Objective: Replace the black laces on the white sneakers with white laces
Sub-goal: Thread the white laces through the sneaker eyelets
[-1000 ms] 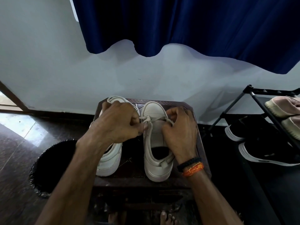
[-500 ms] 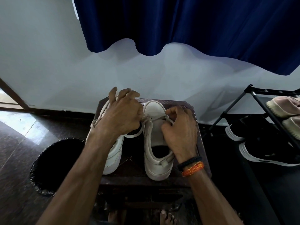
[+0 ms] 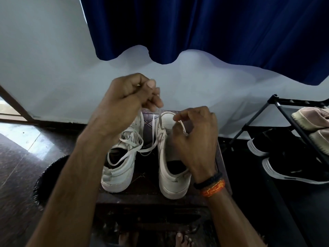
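My left hand (image 3: 130,93) pinched one white lace (image 3: 161,120) end raised above the right sneaker (image 3: 170,157) on the tabletop (image 3: 220,157); my right hand (image 3: 194,139) pinched the other. Uneven pulling risked dragging the lace out of its eyelets.

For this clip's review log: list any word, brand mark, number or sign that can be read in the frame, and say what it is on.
None can be read.
Left white sneaker: no legible mark on the parts that show.
Right white sneaker: plain where visible; partly covered by the right hand.
Black shoes on the rack: no text visible.
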